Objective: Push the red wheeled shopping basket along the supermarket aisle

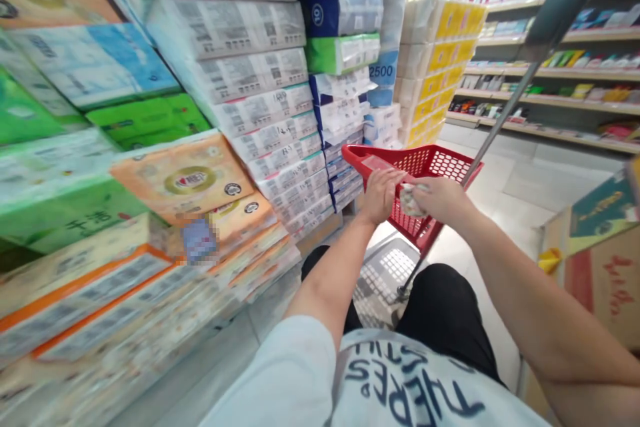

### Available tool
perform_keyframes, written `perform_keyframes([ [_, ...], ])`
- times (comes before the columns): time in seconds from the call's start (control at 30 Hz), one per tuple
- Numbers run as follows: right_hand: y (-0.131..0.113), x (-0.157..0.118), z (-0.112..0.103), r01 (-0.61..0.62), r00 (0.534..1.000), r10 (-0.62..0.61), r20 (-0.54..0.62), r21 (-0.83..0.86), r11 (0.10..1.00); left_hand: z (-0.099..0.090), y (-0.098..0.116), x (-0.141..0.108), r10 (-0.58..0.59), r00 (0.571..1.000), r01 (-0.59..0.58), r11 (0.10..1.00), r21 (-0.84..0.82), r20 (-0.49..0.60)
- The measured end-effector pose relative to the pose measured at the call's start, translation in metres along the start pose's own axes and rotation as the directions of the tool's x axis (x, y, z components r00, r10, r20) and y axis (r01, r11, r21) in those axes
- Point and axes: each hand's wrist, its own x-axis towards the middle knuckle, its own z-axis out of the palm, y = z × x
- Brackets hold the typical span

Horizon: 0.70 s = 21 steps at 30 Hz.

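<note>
A red shopping cart (425, 230) with perforated basket walls stands directly in front of me. My left hand (384, 193) is wrapped over the left part of its red handle. Beside it, close to the middle of the handle, my right hand (440, 201) has its fingers closed around a small pale, patterned item (413, 200), pressed near the handle. What that item is stays too blurred to tell. The bottom of the basket is partly hidden by my hands.
Tall stacks of packaged tissue (260, 80) line the left side, with orange packs (187, 177) nearer. Yellow-and-white packs (435, 67) stand beyond the cart. Shelves of goods (560, 70) are at the back right, cardboard boxes (607, 267) at the right. A grey pole (505, 113) slants past the cart.
</note>
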Motion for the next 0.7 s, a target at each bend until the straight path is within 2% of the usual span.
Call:
perform_keyframes([
  [0.03,0.0,0.001,0.0,-0.05,0.999,0.049,-0.012,-0.009,0.999,0.002,0.001,-0.001,-0.003,1.0,0.003,1.0,0.003,-0.025],
  [0.07,-0.001,-0.001,0.002,-0.065,0.995,0.063,-0.072,-0.024,0.998,0.003,0.001,-0.001,-0.006,0.999,0.007,1.0,0.009,-0.047],
  [0.13,-0.007,-0.013,0.011,0.01,0.968,-0.027,-0.249,-0.07,0.998,0.006,0.002,-0.003,-0.006,0.997,0.008,1.0,0.027,-0.075],
  [0.2,-0.012,-0.025,0.018,0.154,0.92,-0.187,-0.343,-0.119,0.981,0.007,0.002,-0.004,0.01,0.996,-0.006,0.999,0.043,-0.092],
  [0.23,-0.012,-0.027,0.018,0.2,0.912,-0.232,-0.337,-0.127,0.972,0.007,0.002,-0.005,0.017,0.995,-0.012,0.999,0.052,-0.097],
  [0.27,-0.011,-0.027,0.016,0.21,0.924,-0.235,-0.301,-0.114,0.971,0.007,0.002,-0.006,0.019,0.995,-0.013,0.998,0.062,-0.102],
  [0.33,-0.005,-0.019,0.008,0.141,0.975,-0.147,-0.167,-0.052,0.989,0.006,0.003,-0.009,0.015,0.994,-0.006,0.996,0.084,-0.113],
  [0.4,0.002,-0.011,0.002,0.035,0.998,-0.036,-0.061,-0.014,0.999,0.006,0.006,-0.012,0.015,0.99,-0.001,0.995,0.098,-0.138],
  [0.43,0.004,-0.01,0.002,-0.002,0.997,0.002,-0.072,-0.004,1.0,0.006,0.007,-0.013,0.018,0.988,-0.003,0.995,0.101,-0.154],
  [0.5,0.004,-0.018,0.008,-0.007,0.972,0.01,-0.236,0.016,1.0,0.005,0.009,-0.016,0.03,0.984,-0.012,0.994,0.106,-0.174],
  [0.57,0.0,-0.032,0.017,0.111,0.903,-0.097,-0.42,0.01,0.994,0.004,0.009,-0.018,0.037,0.984,-0.016,0.993,0.12,-0.175],
  [0.6,-0.002,-0.039,0.02,0.188,0.87,-0.169,-0.462,-0.006,0.982,0.003,0.008,-0.019,0.039,0.984,-0.016,0.991,0.131,-0.172],
  [0.63,-0.004,-0.044,0.021,0.247,0.855,-0.228,-0.465,-0.02,0.969,0.003,0.008,-0.02,0.038,0.985,-0.014,0.99,0.142,-0.171],
  [0.67,-0.005,-0.048,0.02,0.276,0.864,-0.258,-0.432,-0.022,0.961,0.002,0.007,-0.02,0.036,0.985,-0.01,0.988,0.153,-0.171],
  [0.7,-0.006,-0.048,0.018,0.27,0.893,-0.256,-0.371,-0.014,0.963,0.001,0.007,-0.02,0.032,0.984,-0.004,0.987,0.162,-0.173],
])
